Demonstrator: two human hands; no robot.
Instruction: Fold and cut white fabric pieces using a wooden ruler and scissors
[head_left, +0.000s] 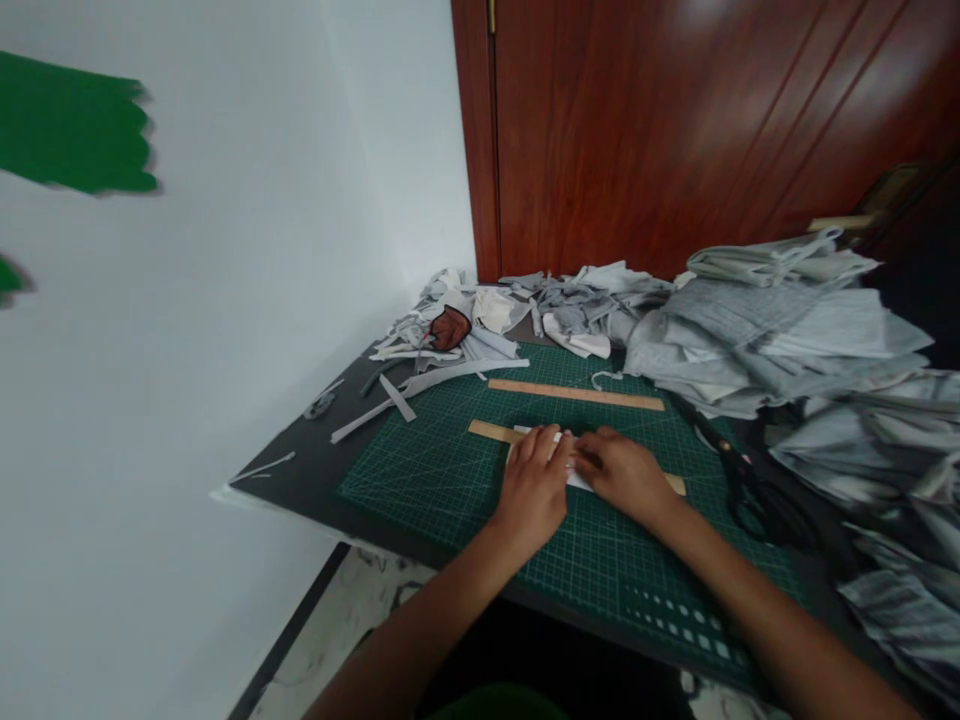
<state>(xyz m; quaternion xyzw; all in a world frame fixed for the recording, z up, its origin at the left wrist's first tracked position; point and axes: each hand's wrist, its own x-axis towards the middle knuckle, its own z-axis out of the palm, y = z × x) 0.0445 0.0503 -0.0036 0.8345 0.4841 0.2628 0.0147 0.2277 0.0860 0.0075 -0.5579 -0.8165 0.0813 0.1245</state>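
My left hand (pixel 534 478) lies with its fingers stretched over a small white piece (pixel 579 481), paper or cloth, I cannot tell which. Beneath both hands runs a wooden ruler (pixel 491 431), its two ends showing on either side. Close against the left fingertips, my right hand (pixel 621 474) has its fingers bent together at the white piece; what they pinch is hidden. A second wooden ruler (pixel 576 394) rests just beyond the hands on the green cutting mat (pixel 427 500).
Black-handled scissors (pixel 742 485) lie right of the hands. Stacked grey cloth (pixel 772 330) fills the right side. Fabric scraps (pixel 592 300) and a brown, black-edged piece (pixel 450 328) lie at the back. Pale strips (pixel 435 378) cross the left. A white wall (pixel 300 200) borders the table.
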